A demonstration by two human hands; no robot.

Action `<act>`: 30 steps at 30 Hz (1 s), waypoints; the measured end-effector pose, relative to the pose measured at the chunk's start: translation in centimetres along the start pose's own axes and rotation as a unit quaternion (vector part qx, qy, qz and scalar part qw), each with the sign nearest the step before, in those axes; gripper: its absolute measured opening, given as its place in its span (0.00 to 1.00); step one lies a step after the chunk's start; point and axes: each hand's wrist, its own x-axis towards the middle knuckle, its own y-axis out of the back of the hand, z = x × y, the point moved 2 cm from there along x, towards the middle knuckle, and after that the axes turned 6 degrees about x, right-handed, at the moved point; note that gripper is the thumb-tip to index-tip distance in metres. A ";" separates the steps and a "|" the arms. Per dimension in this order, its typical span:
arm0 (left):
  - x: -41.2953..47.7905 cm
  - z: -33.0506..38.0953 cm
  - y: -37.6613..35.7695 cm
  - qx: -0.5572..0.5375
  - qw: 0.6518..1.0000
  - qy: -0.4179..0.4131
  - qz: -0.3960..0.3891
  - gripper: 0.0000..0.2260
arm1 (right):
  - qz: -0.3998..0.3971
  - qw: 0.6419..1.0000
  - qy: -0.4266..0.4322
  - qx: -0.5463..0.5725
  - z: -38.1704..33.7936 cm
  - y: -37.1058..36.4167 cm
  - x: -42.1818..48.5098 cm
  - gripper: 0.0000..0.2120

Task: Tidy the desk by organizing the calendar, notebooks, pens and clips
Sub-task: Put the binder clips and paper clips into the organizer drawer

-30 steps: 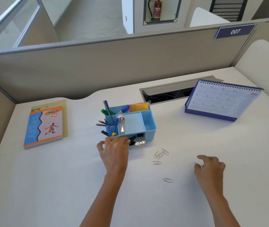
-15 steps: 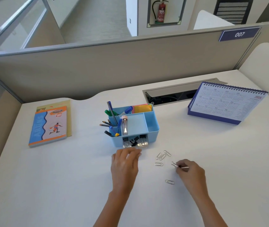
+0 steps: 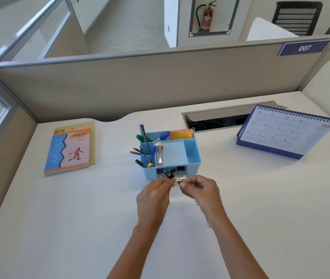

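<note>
Clip (image 3: 179,183) hovering at organizer (image 3: 192,156) drawer (image 3: 170,174).
Right hand (image 3: 202,193) fingers (image 3: 182,184) are pinching it before the drawer; left hand (image 3: 153,198) fingers are curling alongside, grasp unclear.

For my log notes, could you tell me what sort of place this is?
Most likely an office cubicle: a grey partition with a 007 number plate stands behind the white desk, which carries a desk calendar and a blue organizer.

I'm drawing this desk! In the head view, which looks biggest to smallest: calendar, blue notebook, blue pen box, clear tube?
Largest: calendar.
Next: blue pen box and blue notebook, too close to rank.
Smallest: clear tube.
</note>
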 end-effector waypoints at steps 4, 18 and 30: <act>1.6 -0.4 -0.6 0.071 0.997 -0.016 0.031 0.17 | 0.041 0.998 0.038 -0.028 -0.9 -1.2 1.6 0.06; -1.6 -2.5 -1.8 -0.019 0.990 0.138 0.022 0.23 | 0.096 0.945 0.236 -0.207 1.7 0.0 2.1 0.18; 0.6 -3.3 -1.7 -0.028 0.979 0.201 0.000 0.19 | 0.031 0.899 0.234 -0.368 2.1 -0.3 4.8 0.25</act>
